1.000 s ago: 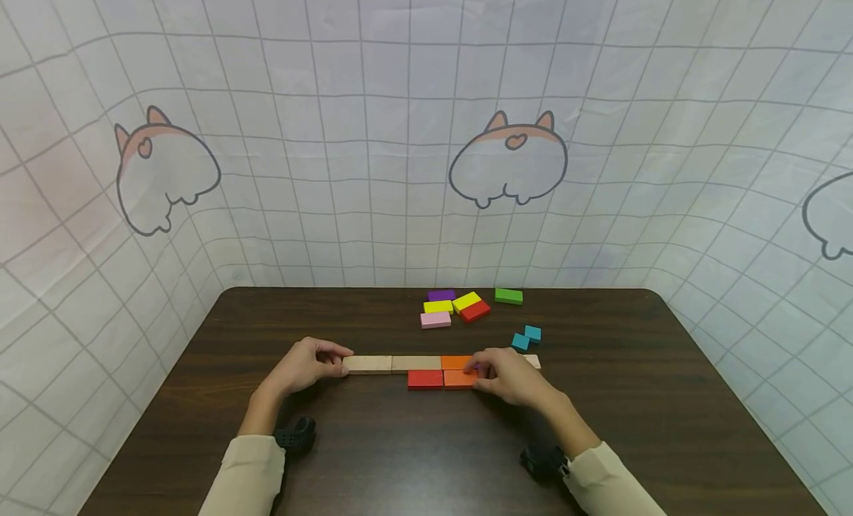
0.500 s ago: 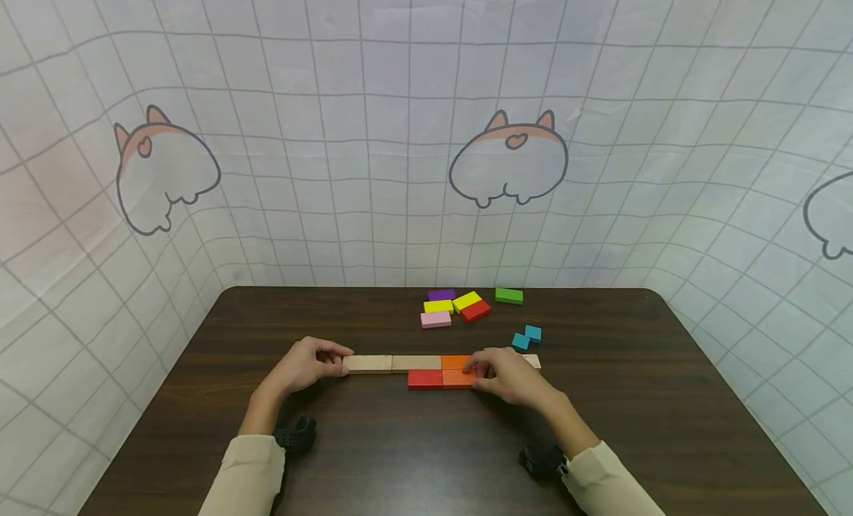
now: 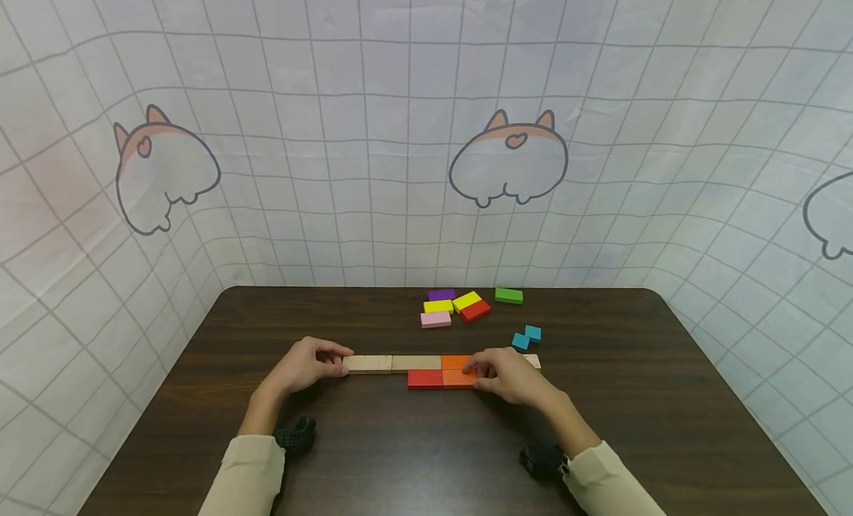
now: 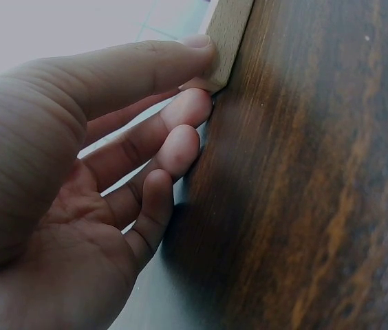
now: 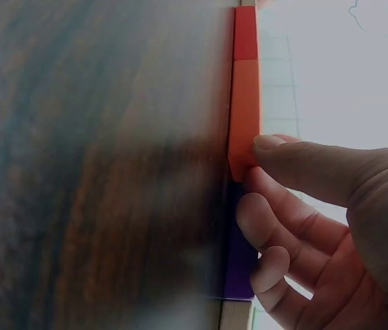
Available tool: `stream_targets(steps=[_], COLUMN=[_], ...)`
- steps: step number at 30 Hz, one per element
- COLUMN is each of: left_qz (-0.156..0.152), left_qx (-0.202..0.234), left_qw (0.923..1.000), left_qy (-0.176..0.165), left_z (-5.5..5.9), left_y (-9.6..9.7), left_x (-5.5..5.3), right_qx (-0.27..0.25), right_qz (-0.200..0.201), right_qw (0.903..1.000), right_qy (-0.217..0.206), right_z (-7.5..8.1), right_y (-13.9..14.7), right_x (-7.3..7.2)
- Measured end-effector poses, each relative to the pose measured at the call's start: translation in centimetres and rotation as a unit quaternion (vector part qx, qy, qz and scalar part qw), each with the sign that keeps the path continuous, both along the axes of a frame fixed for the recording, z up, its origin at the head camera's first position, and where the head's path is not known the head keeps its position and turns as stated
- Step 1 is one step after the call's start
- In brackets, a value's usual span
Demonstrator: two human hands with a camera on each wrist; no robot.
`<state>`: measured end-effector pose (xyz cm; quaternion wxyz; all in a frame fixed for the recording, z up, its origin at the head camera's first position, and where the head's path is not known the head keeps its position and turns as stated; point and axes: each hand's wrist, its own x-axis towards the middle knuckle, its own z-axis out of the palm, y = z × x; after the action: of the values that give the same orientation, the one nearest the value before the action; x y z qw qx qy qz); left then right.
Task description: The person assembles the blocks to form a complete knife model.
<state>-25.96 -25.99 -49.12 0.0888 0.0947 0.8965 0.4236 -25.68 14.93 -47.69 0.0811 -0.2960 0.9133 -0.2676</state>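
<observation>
A row of flat blocks lies across the table: a plain wood block (image 3: 368,364) at the left, another plain wood block (image 3: 416,363), an orange block (image 3: 455,362), a purple block (image 5: 241,254) and a pale wood block (image 3: 532,360) at the right. In front of it, a red block (image 3: 425,380) touches a second orange block (image 3: 457,380) end to end. My left hand (image 3: 303,368) pinches the row's left end between thumb and fingers. My right hand (image 3: 509,375) pinches the front orange block's right end and hides most of the purple block in the head view.
Behind the row lie a purple block (image 3: 441,295), two yellow blocks (image 3: 437,306), a pink block (image 3: 435,320), a red block (image 3: 476,311) and a green block (image 3: 509,296). Two small blue blocks (image 3: 520,342) sit beyond my right hand. A white grid-patterned cloth (image 3: 426,227) surrounds the dark table (image 3: 400,457).
</observation>
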Motion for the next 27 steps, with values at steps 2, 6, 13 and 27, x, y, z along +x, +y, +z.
stream_targets(steps=[2, 6, 13, 27], left_qz=[0.0, -0.003, -0.004, -0.008], left_qx=[0.0, -0.001, 0.001, 0.001], left_qw=[1.0, 1.0, 1.0, 1.0], left_qy=[0.001, 0.003, 0.002, 0.002], left_z=[0.0, 0.0, -0.2, -0.2], left_y=[0.0, 0.0, -0.1, -0.1], left_x=[0.0, 0.0, -0.1, 0.0], right_qx=[-0.001, -0.011, -0.034, -0.053], right_qz=[0.005, 0.019, -0.001, -0.066], right_qw=[1.0, 0.9998, 0.9988, 0.9963], right_qy=[0.0, -0.005, -0.034, -0.011], right_z=[0.0, 0.2, 1.3, 1.8], right_y=[0.1, 0.5, 2.0, 4.3], right_x=[0.0, -0.2, -1.5, -8.3])
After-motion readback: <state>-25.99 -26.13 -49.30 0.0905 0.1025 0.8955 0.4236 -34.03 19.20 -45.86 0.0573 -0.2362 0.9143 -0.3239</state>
